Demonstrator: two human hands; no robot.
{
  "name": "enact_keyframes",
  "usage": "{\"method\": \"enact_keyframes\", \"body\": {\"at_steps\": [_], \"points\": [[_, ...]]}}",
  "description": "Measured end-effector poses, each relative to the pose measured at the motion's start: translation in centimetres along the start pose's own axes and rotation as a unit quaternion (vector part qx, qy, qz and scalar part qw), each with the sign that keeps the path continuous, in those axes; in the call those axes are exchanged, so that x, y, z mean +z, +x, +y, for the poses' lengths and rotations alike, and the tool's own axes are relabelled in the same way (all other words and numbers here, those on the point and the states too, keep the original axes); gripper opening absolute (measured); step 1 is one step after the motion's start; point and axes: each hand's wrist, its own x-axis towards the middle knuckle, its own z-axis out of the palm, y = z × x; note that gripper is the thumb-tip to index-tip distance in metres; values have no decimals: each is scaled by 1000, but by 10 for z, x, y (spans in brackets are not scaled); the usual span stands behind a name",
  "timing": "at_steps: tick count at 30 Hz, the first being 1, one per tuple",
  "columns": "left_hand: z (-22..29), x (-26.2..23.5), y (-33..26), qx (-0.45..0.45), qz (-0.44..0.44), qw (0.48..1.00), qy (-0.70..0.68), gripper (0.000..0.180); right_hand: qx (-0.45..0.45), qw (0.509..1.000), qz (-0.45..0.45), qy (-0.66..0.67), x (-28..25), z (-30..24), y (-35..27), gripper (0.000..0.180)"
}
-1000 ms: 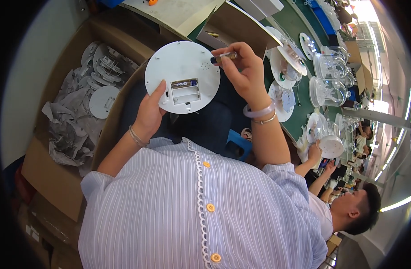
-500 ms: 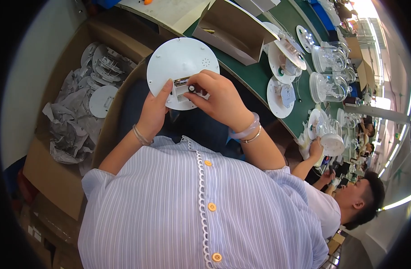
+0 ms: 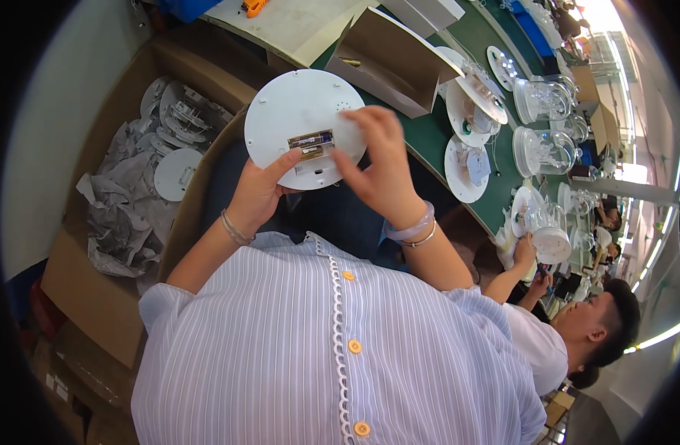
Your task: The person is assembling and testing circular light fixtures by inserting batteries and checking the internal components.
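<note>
A round white plastic base (image 3: 288, 107) is tilted up in front of me, its underside with small screw posts and a patch of holes facing me. My left hand (image 3: 257, 191) grips its lower left edge, the thumb on the face beside the battery compartment. Cylindrical batteries (image 3: 310, 139) lie in that compartment. Over the right part of the base is my right hand (image 3: 384, 170), its fingers apart, slightly blurred, and holding nothing that I can see.
On my left a cardboard box (image 3: 95, 297) holds crumpled paper (image 3: 121, 211) and more white bases (image 3: 178, 174). An open carton (image 3: 392, 63) stands on the green bench, with discs (image 3: 466, 169) and clear domes (image 3: 540, 150) beyond. To the right a co-worker (image 3: 536, 334) handles a dome.
My right hand has drawn back from the compartment, and the battery its fingers had now lies in there beside another. My left hand keeps its grip on the base.
</note>
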Motion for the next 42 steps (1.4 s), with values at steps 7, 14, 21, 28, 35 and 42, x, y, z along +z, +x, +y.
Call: {"method": "enact_keyframes", "body": {"at_steps": [7,14,21,28,35,42], "points": [[0,4,4,27,25,999,-11,43,264,870,-48,413,13,22,-19,28],[-1,2,3,-3,39,999,17,39,213,947,-20,242,20,15,-24,24],[1,-2,5,27,47,998,35,39,211,961,-34,175,19,9,-18,24],[7,-2,4,21,64,997,28,40,199,956,3,216,30,10,-15,22],[24,-1,-2,12,17,999,34,38,289,884,-6,368,24,8,-2,22],[15,-7,3,41,29,997,59,37,215,935,17,282,34,14,-11,22]]}}
